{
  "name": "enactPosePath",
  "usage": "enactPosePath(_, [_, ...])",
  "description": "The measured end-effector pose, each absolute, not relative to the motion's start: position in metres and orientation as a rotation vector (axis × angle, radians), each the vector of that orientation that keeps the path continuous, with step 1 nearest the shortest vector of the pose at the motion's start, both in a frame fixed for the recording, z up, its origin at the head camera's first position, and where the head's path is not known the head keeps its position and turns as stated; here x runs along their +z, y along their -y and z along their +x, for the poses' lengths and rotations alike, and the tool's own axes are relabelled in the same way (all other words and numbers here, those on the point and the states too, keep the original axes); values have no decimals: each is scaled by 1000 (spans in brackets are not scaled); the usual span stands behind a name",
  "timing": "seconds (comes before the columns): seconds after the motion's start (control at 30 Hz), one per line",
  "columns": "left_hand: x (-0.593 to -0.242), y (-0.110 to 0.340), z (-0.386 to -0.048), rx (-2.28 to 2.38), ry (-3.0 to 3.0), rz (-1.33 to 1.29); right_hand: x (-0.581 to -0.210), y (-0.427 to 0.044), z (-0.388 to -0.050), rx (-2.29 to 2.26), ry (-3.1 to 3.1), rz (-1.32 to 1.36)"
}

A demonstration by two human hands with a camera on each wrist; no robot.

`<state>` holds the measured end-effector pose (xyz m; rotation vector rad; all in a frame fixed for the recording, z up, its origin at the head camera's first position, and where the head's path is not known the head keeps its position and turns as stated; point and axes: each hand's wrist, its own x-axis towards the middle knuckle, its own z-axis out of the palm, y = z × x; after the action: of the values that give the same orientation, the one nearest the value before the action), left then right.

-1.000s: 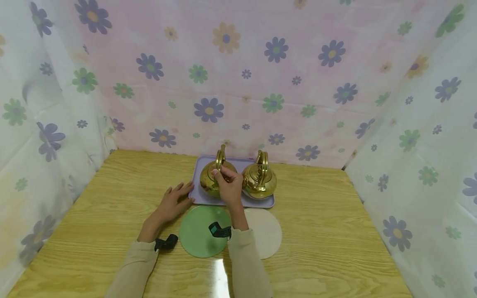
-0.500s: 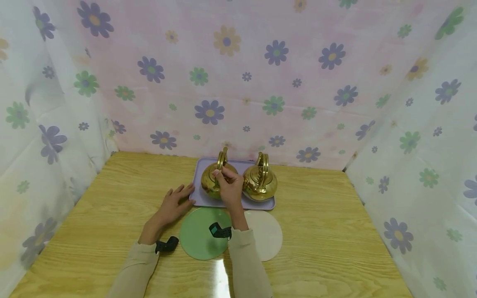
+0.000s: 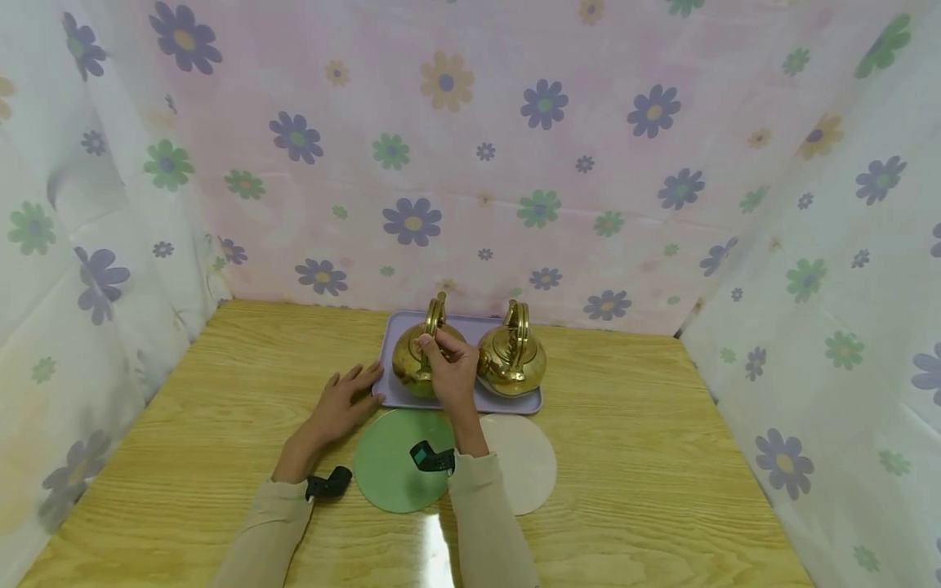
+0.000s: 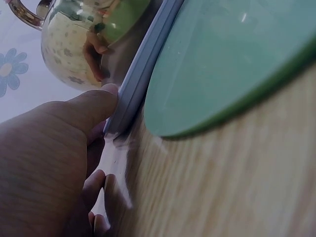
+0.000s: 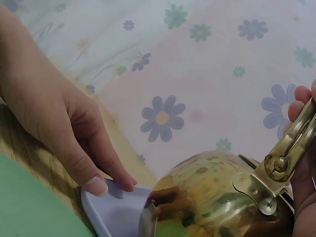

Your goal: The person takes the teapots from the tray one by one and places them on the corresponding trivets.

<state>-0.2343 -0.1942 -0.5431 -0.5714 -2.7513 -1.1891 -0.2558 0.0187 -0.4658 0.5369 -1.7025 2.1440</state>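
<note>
Two shiny gold teapots stand side by side at the lilac tray (image 3: pixel 390 347). My right hand (image 3: pixel 456 371) grips the upright handle of the left teapot (image 3: pixel 408 359), fingers curled round it; in the right wrist view the handle (image 5: pixel 284 158) rises into those fingers. The right teapot (image 3: pixel 507 367) stands on the tray just beside that hand. My left hand (image 3: pixel 341 408) lies with fairly straight fingers at the tray's left edge, and the left wrist view shows its thumb against the tray's rim (image 4: pixel 133 89). Whether the left teapot's base touches the tray cannot be told.
A round green mat (image 3: pixel 397 482) and a round cream mat (image 3: pixel 525 465) lie side by side on the wooden table (image 3: pixel 647 457), just in front of the tray. Flowered cloth (image 3: pixel 470 180) hangs behind the table and along both sides.
The left teapot has shifted very slightly left in my right hand's grip since half a second ago. My left hand stays at the tray's edge.
</note>
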Motion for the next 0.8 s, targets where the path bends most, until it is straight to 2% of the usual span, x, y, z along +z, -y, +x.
enactPosePath(0.8, [-546,195,-236,-1173,2747,-576,-461,-18,-246,2217,1645,565])
